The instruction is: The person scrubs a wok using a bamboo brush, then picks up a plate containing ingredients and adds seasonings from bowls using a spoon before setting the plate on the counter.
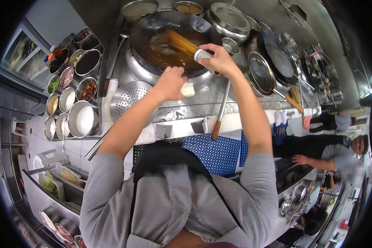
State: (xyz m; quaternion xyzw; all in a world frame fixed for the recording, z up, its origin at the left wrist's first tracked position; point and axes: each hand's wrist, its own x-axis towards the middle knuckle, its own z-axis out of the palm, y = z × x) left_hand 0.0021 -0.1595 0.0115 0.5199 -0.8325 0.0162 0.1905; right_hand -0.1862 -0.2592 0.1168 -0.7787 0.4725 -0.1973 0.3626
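A large dark wok (142,39) with brownish liquid in it sits on the stove. My right hand (221,62) grips the banded end of a bamboo brush (182,43), whose splayed end lies over the liquid. Near the wok's front rim is my left hand (171,84), fingers curled around a whitish cloth (187,89) that sticks out beside the palm. A perforated metal strainer (130,101) rests left of my left forearm. Below my right hand, a wooden-handled tool (222,107) leans across the counter edge.
Metal bowls of ingredients (81,118) stand at the left, with a ladle (112,66) beside them. Lidded pots (230,17) are behind the wok. More woks (277,56) line the right side. A person (343,153) stands at the right, and others are farther back.
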